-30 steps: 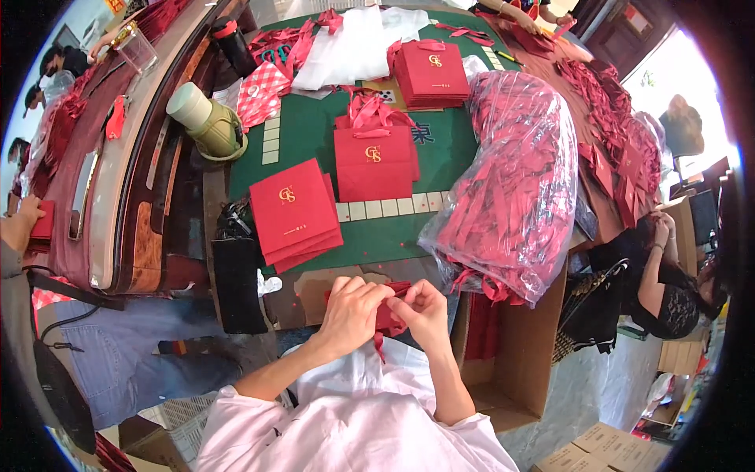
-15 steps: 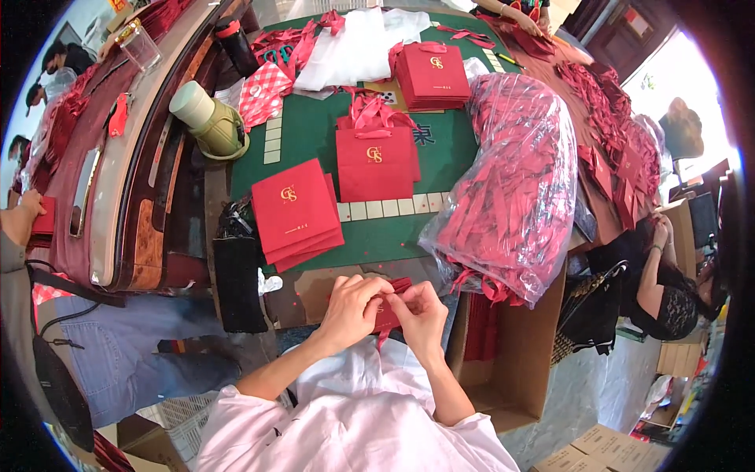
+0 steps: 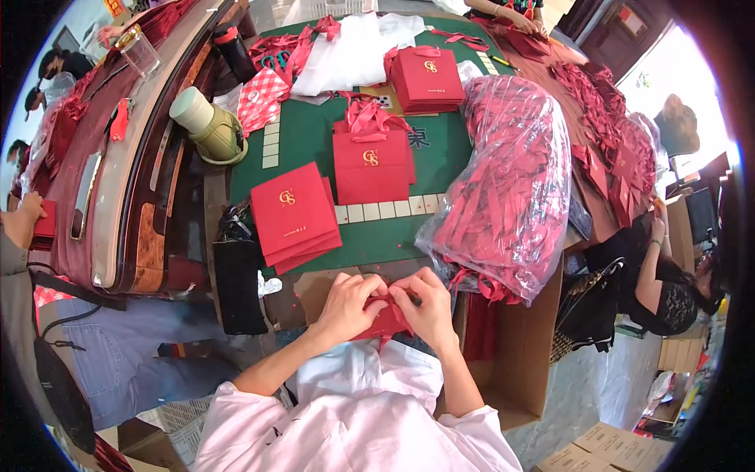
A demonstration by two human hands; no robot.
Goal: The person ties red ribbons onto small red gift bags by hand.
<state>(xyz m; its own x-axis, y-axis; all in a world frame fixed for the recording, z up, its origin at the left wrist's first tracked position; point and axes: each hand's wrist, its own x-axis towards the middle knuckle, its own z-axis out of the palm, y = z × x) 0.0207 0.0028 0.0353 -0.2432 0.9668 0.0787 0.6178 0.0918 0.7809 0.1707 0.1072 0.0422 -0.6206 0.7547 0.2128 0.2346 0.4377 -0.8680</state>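
Close to my body, at the table's near edge, I hold a small red paper gift bag [image 3: 383, 324], partly hidden by my hands. My left hand [image 3: 350, 307] is closed on its left side, thumb and fingers pinched near the top. On the other side my right hand [image 3: 425, 308] pinches at the bag's top, where a strip of red ribbon shows; its exact grip is hidden. Ahead on the green table lie a stack of flat red bags [image 3: 295, 212] and another pile of red bags with ribbon handles [image 3: 371, 169].
A clear plastic sack of red ribbons [image 3: 503, 189] fills the right side of the table. Further back are red bags [image 3: 427, 79], white sheeting [image 3: 338, 51] and a green flask [image 3: 208, 126]. A cardboard box [image 3: 511, 362] stands low right. Other people work nearby.
My hands have spread slightly apart at the fingertips, the right one moving a little right and up. More of the red bag's face shows between them.
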